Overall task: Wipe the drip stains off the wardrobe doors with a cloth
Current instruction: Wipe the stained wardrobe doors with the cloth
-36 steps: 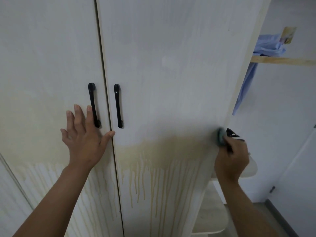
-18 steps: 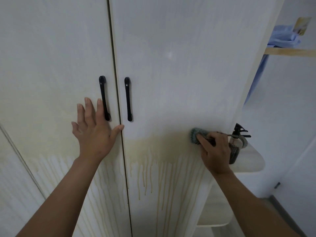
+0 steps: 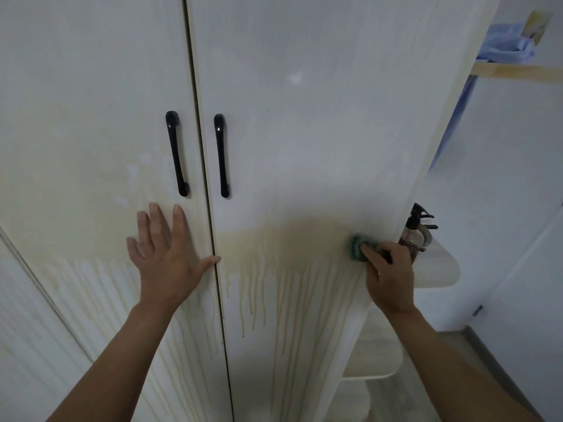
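Left hand (image 3: 166, 260) spread flat on wardrobe door (image 3: 91, 117); right hand (image 3: 388, 274) pinching teal cloth (image 3: 355, 246) against stains (image 3: 289, 269)

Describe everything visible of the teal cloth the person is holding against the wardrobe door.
The teal cloth is a small bunched wad with a nubby, looped texture, possibly microfibre. Only its left part shows; the rest is hidden under the fingers of the right hand, which grips it. It is pressed against the pale right wardrobe door near that door's outer edge, at the upper margin of the yellowish drip stains. Whether it is wet cannot be told.
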Tool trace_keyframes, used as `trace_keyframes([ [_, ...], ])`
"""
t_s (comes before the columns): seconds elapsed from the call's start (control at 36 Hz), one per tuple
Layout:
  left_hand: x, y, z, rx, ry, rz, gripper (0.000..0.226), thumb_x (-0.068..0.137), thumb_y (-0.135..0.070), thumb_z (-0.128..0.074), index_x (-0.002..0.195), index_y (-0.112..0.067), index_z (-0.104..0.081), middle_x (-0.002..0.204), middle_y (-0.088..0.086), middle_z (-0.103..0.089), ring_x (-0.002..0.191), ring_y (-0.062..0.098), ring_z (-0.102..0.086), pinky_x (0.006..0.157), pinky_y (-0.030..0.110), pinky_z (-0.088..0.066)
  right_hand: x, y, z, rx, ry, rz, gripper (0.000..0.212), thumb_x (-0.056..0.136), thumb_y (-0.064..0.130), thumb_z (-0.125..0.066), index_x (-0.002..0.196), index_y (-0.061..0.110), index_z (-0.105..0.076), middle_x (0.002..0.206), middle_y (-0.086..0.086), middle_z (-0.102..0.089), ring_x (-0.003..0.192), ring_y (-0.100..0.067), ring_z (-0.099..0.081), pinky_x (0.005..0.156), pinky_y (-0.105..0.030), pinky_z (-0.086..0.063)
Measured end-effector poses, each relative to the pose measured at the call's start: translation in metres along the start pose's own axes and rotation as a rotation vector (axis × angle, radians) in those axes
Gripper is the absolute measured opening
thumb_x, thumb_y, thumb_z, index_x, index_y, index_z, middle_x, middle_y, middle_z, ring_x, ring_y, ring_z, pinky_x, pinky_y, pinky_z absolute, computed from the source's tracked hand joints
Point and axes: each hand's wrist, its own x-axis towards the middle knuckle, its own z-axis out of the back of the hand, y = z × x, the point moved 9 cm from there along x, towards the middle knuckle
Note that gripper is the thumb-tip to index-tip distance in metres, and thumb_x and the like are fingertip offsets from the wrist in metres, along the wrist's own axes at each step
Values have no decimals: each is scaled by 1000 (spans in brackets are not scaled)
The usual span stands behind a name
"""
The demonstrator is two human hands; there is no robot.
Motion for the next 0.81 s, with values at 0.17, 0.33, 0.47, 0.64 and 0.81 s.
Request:
trace_keyframes([
  [0.17, -1, 6, -4, 7, 27, -5, 145, 63, -57, -90, 164, -24, 8, 168, 16, 23, 155, 40, 19, 114, 79, -9, 64, -6, 51, 77, -300, -89, 24, 91, -10, -62, 109, -1, -75, 99, -11, -55, 83, -34, -58, 75, -40, -50],
  [0.33, 0, 7, -8, 30, 48, 2, 146, 59, -50, -94, 164, -21, 4, 168, 21, 18, 155, 43, 18, 112, 81, -9, 37, 0, 22, -20, -231, -9, 25, 99, -1, -51, 97, -2, -76, 91, -22, -61, 83, -36, -55, 75, -42, -43],
  [0.47, 1, 10, -8, 17, 61, 35, 146, 58, -54, -93, 164, -23, 2, 169, 18, 18, 155, 38, 20, 114, 77, -8, -18, -4, -9, -37, -32, 40, 16, 91, -5, -62, 97, -3, -77, 98, -24, -63, 88, -37, -55, 72, -42, -50],
  [0.64, 0, 10, -7, 5, 49, 37, 148, 57, -53, -94, 164, -25, 4, 168, 13, 23, 155, 38, 21, 114, 77, -7, 25, -5, 23, -1, -142, -16, 23, 92, -3, -57, 98, -2, -78, 93, -23, -63, 89, -33, -54, 78, -37, -47],
  [0.81, 0, 10, -8, 20, 42, 38, 146, 58, -55, -92, 164, -24, 4, 169, 18, 19, 155, 40, 19, 114, 78, -8, 12, -2, 8, -22, -113, -2, 16, 90, -6, -63, 97, -3, -77, 93, -22, -61, 87, -35, -52, 72, -39, -47],
])
